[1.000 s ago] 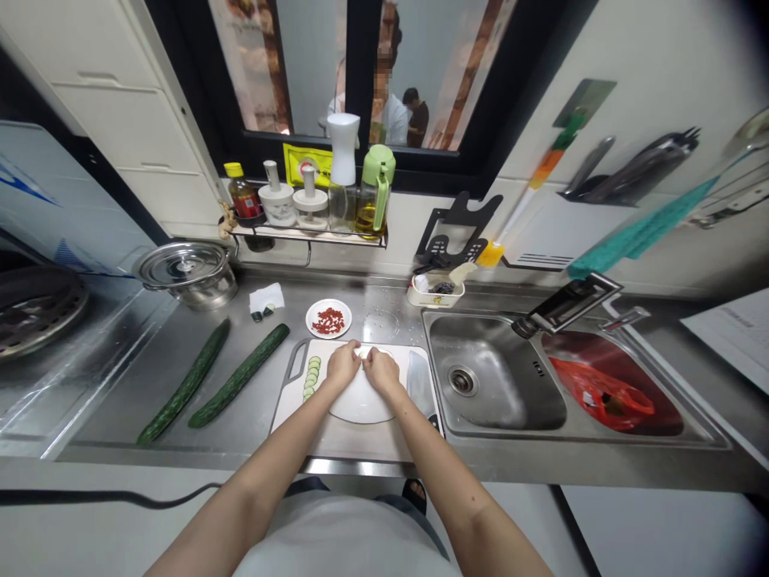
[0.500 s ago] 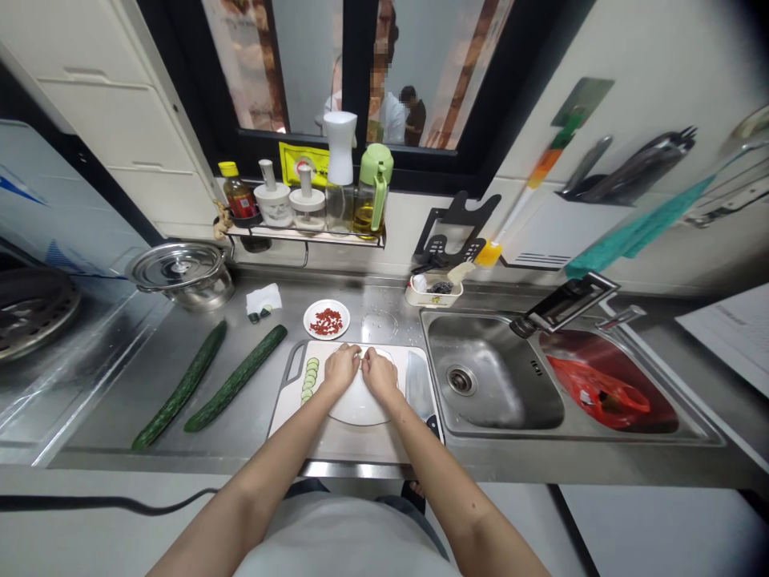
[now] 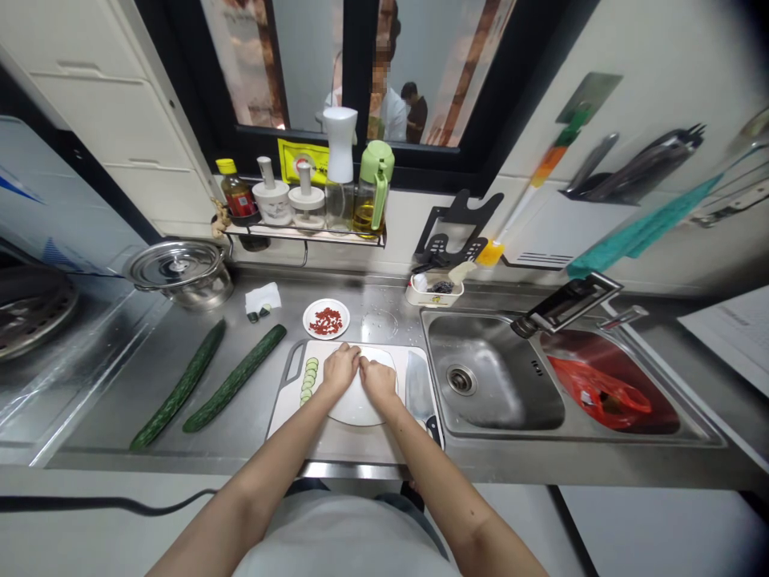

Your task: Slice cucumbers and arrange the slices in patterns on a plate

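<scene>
My left hand (image 3: 341, 367) and my right hand (image 3: 378, 379) meet over a white plate (image 3: 360, 409), fingertips bent together. Both are closed; whatever is between the fingers is hidden or too small to tell. The plate rests on a light cutting board (image 3: 288, 413) with a grey handle. To the left of the plate, a column of overlapping cucumber slices (image 3: 308, 381) lies on the board. A knife (image 3: 416, 381) lies at the board's right side, its black handle toward me. Behind the board stands a small white dish (image 3: 309, 324) of chopped red pieces (image 3: 327, 322).
Two whole cucumbers (image 3: 237, 381) lie on the steel counter to the left, near a lidded pot (image 3: 207, 287) and a white tissue (image 3: 263, 296). At right is a sink (image 3: 510, 401) with a faucet (image 3: 568, 304). A condiment shelf (image 3: 309, 235) hangs under the window.
My right hand has turned slightly, its fingers curling more over the plate. My left hand stays almost in place. The plate, slices and knife have not moved.
</scene>
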Action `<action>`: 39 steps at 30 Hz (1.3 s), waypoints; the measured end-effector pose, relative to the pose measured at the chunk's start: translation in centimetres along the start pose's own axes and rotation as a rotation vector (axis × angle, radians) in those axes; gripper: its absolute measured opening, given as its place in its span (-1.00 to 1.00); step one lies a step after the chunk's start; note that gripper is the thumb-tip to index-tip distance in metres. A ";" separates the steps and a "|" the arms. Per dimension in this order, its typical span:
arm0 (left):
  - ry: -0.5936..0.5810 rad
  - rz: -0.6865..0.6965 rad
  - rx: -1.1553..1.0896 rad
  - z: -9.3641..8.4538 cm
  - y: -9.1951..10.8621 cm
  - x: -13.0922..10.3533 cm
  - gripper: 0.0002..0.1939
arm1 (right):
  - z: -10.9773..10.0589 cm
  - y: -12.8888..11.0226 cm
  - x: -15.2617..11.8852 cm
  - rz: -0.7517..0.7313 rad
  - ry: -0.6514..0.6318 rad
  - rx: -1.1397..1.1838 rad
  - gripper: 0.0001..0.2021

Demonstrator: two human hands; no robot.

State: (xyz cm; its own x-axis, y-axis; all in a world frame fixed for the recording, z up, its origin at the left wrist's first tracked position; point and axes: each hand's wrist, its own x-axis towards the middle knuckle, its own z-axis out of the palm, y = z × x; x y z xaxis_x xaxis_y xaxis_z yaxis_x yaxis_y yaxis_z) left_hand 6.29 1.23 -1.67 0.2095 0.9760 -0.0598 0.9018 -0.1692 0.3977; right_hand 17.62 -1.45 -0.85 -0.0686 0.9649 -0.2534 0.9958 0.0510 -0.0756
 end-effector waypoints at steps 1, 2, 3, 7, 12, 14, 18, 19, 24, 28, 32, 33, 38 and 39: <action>0.005 0.002 0.003 0.0 0.0 0.0 -0.75 | 0.0 0.0 0.0 -0.001 0.001 -0.003 -0.64; 0.012 0.005 0.004 0.1 0.0 0.1 -0.75 | 0.1 -0.1 0.1 -0.001 0.003 -0.006 -0.64; 0.019 0.006 0.004 0.1 0.0 0.1 -0.75 | 0.1 -0.1 0.1 -0.001 0.005 -0.009 -0.64; 0.019 0.003 -0.004 0.1 0.0 0.2 -0.74 | 0.1 -0.2 0.3 -0.003 0.010 -0.025 -0.65; 0.011 -0.011 -0.009 -0.2 0.1 0.0 -0.74 | 0.3 -0.1 0.3 -0.015 0.012 -0.046 -0.64; 0.008 -0.010 -0.013 -0.2 0.1 0.0 -0.74 | 0.3 -0.1 0.2 -0.021 0.013 -0.053 -0.64; 0.008 -0.004 -0.010 -0.2 0.1 0.0 -0.74 | 0.4 0.0 0.2 -0.031 0.017 -0.061 -0.65; 0.010 -0.005 -0.006 -0.2 0.1 0.0 -0.74 | 0.4 0.0 0.2 -0.032 0.019 -0.062 -0.65; 0.023 -0.005 0.003 0.0 0.0 0.1 -0.73 | 0.4 -0.1 0.4 -0.031 0.026 -0.058 -0.65; 0.020 0.000 0.007 0.0 0.0 0.1 -0.74 | 0.5 -0.2 0.2 -0.024 0.028 -0.050 -0.65; 0.002 -0.012 0.000 -0.2 0.2 0.0 -0.74 | 0.4 -0.1 0.1 -0.019 0.031 -0.033 -0.65; -0.001 -0.013 -0.002 -0.3 0.2 0.0 -0.74 | 0.2 -0.1 0.1 -0.016 0.030 -0.029 -0.65; -0.005 -0.002 -0.025 -0.8 0.6 -0.1 -0.74 | -0.5 0.5 0.0 0.019 0.030 0.004 -0.67; -0.011 -0.003 -0.027 -0.9 0.6 -0.1 -0.74 | -0.6 0.6 0.0 0.019 0.026 0.010 -0.68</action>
State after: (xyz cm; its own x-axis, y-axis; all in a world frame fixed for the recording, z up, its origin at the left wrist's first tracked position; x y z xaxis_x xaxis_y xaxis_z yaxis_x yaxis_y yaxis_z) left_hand 6.49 1.13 -0.64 0.2110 0.9749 -0.0716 0.8920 -0.1621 0.4219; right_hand 18.21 -1.29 -0.34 -0.0480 0.9721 -0.2296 0.9963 0.0302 -0.0806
